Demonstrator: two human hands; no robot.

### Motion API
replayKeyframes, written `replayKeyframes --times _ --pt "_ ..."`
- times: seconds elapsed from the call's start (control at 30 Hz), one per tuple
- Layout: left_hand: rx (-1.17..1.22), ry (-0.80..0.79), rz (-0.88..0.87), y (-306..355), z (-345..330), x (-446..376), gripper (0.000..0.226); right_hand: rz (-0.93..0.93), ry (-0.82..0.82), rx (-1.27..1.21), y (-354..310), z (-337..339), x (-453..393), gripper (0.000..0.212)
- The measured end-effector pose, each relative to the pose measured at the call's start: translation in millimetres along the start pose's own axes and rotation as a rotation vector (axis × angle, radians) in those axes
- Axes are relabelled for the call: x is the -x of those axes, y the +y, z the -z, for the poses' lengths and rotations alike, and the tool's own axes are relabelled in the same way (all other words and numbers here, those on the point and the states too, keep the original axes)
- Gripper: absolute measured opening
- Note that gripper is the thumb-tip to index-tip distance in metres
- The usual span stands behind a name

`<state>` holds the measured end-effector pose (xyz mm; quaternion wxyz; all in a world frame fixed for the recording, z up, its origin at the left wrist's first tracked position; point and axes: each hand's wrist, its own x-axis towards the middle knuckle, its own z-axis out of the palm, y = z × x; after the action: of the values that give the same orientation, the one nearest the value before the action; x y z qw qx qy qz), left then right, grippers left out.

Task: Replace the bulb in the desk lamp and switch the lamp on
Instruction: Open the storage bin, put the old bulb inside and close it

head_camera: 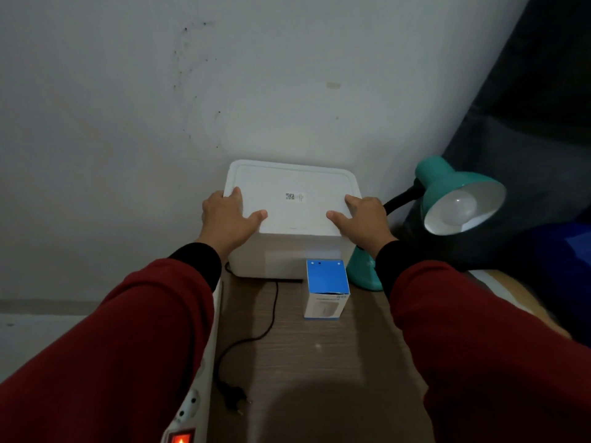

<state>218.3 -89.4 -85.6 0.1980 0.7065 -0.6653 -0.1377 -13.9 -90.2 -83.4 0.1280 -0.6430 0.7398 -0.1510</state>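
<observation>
A teal desk lamp point(447, 183) stands at the right of the wooden table, its shade tilted toward me with a white bulb point(459, 209) inside, unlit. A blue and white bulb carton point(326, 287) stands upright in front of a white lidded box point(287, 199). My left hand point(228, 219) grips the lid's left edge and my right hand point(361, 219) grips its right edge, thumbs on top. The lamp's black cord point(271, 311) runs across the table to a loose plug point(235, 396).
A white power strip point(192, 407) with a glowing red switch point(180, 438) lies along the table's left edge. The wall is close behind the box. Dark fabric and a blue object fill the right side beyond the lamp.
</observation>
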Motion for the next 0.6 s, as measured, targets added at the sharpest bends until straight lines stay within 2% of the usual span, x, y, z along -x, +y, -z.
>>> replayKeyframes --times 0.13,0.23,0.47,0.6 --pt "-0.014 -0.008 0.024 0.3 -3.8 0.5 0.068 -0.009 -0.027 0.047 -0.3 -2.1 -4.0 0.075" --pt "-0.021 -0.022 0.039 -1.3 -4.7 -0.8 0.072 -0.002 -0.024 0.077 -2.2 -1.0 -6.0 0.065" --pt "-0.016 -0.056 0.037 -4.4 0.5 -4.8 0.081 0.026 -0.022 0.117 -5.7 3.3 -6.5 0.066" --pt "-0.043 -0.045 0.016 -3.5 -2.0 -5.9 0.067 0.030 -0.018 0.137 -5.3 -0.3 -7.2 0.066"
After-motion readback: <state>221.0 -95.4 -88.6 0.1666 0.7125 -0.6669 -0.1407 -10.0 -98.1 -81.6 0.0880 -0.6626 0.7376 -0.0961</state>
